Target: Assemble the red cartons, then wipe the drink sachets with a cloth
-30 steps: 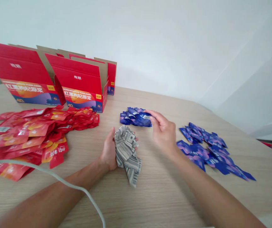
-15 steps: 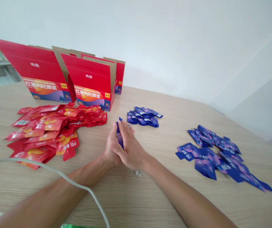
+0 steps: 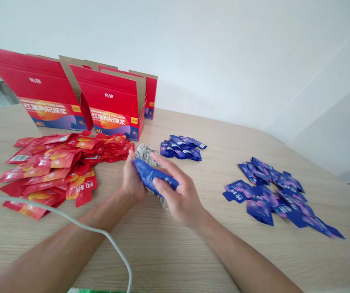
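Observation:
A blue sachet [image 3: 150, 175] lies slantwise between my hands over the middle of the table. My right hand [image 3: 179, 197] grips its right end, thumb on the near side and fingers along the far side. Under and behind the sachet is a crumpled black-and-white patterned cloth [image 3: 144, 151]. My left hand [image 3: 131, 181] is closed about the cloth and the sachet's left end, most of its fingers hidden. A small pile of blue sachets [image 3: 182, 147] lies just beyond my hands. To the left is a large heap of red sachets [image 3: 53, 162].
Red open-topped cartons [image 3: 110, 106] stand at the back left. More blue sachets [image 3: 272, 189] are spread on the right side of the wooden table [image 3: 211, 252]. A white cable [image 3: 86, 226] crosses over my left forearm. A white wall [image 3: 239, 61] rises behind.
My palms, pressed together around the sachet before, have come apart. The sachet has tipped from upright to slanting, and the patterned cloth now shows. The view has shifted slightly.

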### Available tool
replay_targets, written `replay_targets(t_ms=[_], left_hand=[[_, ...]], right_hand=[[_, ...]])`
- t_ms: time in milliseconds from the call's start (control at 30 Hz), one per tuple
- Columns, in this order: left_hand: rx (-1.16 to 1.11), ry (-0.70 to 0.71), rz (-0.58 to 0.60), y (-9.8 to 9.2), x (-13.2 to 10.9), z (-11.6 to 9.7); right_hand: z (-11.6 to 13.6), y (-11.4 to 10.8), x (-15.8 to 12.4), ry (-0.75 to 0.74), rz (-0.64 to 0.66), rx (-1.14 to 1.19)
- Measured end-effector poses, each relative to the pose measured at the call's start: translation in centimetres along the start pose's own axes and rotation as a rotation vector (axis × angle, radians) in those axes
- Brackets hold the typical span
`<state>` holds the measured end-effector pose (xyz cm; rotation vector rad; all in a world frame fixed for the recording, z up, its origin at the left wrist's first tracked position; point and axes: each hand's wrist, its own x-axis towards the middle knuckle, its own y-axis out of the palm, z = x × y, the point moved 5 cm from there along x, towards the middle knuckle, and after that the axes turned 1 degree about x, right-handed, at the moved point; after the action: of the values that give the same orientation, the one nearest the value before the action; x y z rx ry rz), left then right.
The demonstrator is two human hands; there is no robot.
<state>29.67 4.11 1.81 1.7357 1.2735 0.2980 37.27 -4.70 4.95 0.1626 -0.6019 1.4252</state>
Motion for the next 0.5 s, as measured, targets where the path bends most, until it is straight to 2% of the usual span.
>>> replay_targets(t_ms=[67,100,133,200,267,333,433,500], left_hand=[[-0.011,0.021,-0.002,0.1,0.0,0.1],[-0.024,0.026,-0.001,0.2,0.0,0.3],[-0.037,0.023,-0.006,0.3,-0.1,0.6],[-0.053,-0.008,-0.038,0.3,-0.4,1.1],[-0.051,-0.024,-0.072,0.4,-0.9,1.4],[-0.048,-0.021,-0.073,0.7,-1.4,1.5],[-0.067,-0.032,-0.006,1.4,-2.0,1.6],[-0.059,-0.045,0.005,1.4,-2.0,1.7]], right_hand=[[-1.1,-1.1,0.9,0.062,-0.206,0.151],[-1.8,-1.5,1.3,0.079,-0.286,0.153],[-2.5,-1.7,1.6,0.083,-0.332,0.094],[-3.4,-1.9,2.3,0.058,-0.339,-0.157],[-3.7,-1.8,2.6,-0.012,-0.27,-0.438],[-3.4,-1.3,2.8,-0.104,-0.133,-0.594],[-3.0,0.0,2.5,-0.142,0.107,-0.605],[-3.0,0.8,2.1,-0.065,0.163,-0.551]])
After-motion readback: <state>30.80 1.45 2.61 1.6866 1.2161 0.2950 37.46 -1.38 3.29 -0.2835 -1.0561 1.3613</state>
